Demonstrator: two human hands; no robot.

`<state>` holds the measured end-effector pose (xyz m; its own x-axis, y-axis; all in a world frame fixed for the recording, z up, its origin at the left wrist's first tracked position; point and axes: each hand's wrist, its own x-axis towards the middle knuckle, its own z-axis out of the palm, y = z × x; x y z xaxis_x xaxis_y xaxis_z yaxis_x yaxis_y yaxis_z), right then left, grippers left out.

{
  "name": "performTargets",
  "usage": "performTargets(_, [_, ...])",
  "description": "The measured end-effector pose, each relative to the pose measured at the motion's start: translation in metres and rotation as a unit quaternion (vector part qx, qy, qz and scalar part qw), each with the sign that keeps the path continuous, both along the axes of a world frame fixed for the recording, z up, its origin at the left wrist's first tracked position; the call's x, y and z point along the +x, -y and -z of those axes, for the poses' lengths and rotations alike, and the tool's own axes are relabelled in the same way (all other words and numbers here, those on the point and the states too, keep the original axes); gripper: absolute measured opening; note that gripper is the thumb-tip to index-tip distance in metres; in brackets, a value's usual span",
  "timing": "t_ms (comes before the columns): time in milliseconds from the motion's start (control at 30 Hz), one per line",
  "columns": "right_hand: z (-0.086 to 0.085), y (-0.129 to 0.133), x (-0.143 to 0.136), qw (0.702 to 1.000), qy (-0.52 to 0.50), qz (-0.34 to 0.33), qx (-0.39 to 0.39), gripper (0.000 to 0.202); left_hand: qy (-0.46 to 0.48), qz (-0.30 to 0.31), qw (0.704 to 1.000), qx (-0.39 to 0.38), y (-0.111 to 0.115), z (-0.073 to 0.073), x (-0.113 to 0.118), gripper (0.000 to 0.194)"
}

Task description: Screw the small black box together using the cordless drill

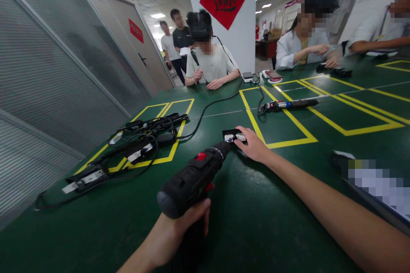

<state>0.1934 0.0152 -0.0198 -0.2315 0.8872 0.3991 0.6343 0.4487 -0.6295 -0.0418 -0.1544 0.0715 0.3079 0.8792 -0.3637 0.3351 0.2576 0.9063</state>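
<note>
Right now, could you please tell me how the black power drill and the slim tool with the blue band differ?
The black power drill is thick and pistol-shaped, while the slim tool is long and straight. The drill is gripped in the left hand, whereas the slim tool lies on the green table. The drill has a red trigger; the slim tool has a blue band. Both are partly black.

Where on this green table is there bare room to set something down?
Bare green table shows left of the left hand, between that hand and the right forearm, and between that forearm and the yellow outline beyond. It is crowded under the tangle of cables and tools, and ahead of the drill, where the right hand holds a small part.
</note>
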Motion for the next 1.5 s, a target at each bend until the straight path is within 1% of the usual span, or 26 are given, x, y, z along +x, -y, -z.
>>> performTargets(167, [0.000, 0.001, 0.000, 1.000, -0.001, -0.001, 0.002, 0.048, 0.003, 0.002, 1.000, 0.002, 0.000, 0.001, -0.001, 0.039])
performTargets(267, [-0.001, 0.002, 0.000, 1.000, -0.002, -0.003, -0.001, 0.048, 0.011, -0.010, 1.000, 0.001, 0.001, 0.000, 0.001, 0.034])
performTargets(367, [-0.002, 0.003, 0.000, 1.000, -0.002, -0.006, -0.003, 0.049, 0.023, -0.025, 0.999, -0.003, 0.001, -0.001, 0.002, 0.040])
performTargets(500, [-0.003, 0.003, 0.001, 1.000, -0.002, -0.004, -0.010, 0.051, 0.033, -0.030, 0.999, 0.003, 0.001, 0.003, 0.002, 0.041])
performTargets(633, [-0.003, 0.004, 0.001, 1.000, -0.001, -0.006, -0.012, 0.052, 0.058, -0.051, 0.997, 0.014, 0.000, 0.007, 0.001, 0.040])
performTargets(800, [-0.004, 0.005, 0.000, 1.000, 0.001, -0.007, -0.010, 0.052, 0.031, -0.022, 0.999, 0.007, 0.000, 0.002, 0.002, 0.031])
performTargets(867, [-0.004, 0.005, 0.000, 1.000, 0.002, -0.010, -0.009, 0.053, 0.030, -0.019, 0.999, 0.001, 0.000, 0.001, 0.002, 0.031])
performTargets(1000, [-0.004, 0.005, 0.001, 1.000, 0.009, -0.011, -0.003, 0.057, 0.056, -0.033, 0.998, 0.002, 0.001, 0.001, 0.003, 0.032])
performTargets(1133, [-0.005, 0.006, 0.002, 1.000, 0.012, -0.013, -0.004, 0.059, 0.033, -0.019, 0.999, 0.007, 0.000, -0.001, 0.003, 0.033])
performTargets(1233, [-0.007, 0.006, 0.002, 1.000, 0.009, -0.015, -0.005, 0.059, 0.030, -0.019, 0.999, 0.005, 0.000, 0.001, 0.002, 0.032])
performTargets(1400, [-0.007, 0.006, 0.001, 1.000, 0.001, -0.010, -0.004, 0.056, 0.048, -0.034, 0.998, 0.017, -0.001, 0.009, 0.000, 0.034])
performTargets(1500, [-0.006, 0.005, 0.001, 1.000, -0.004, -0.008, 0.000, 0.051, 0.043, -0.045, 0.998, 0.022, 0.000, 0.009, 0.001, 0.037])
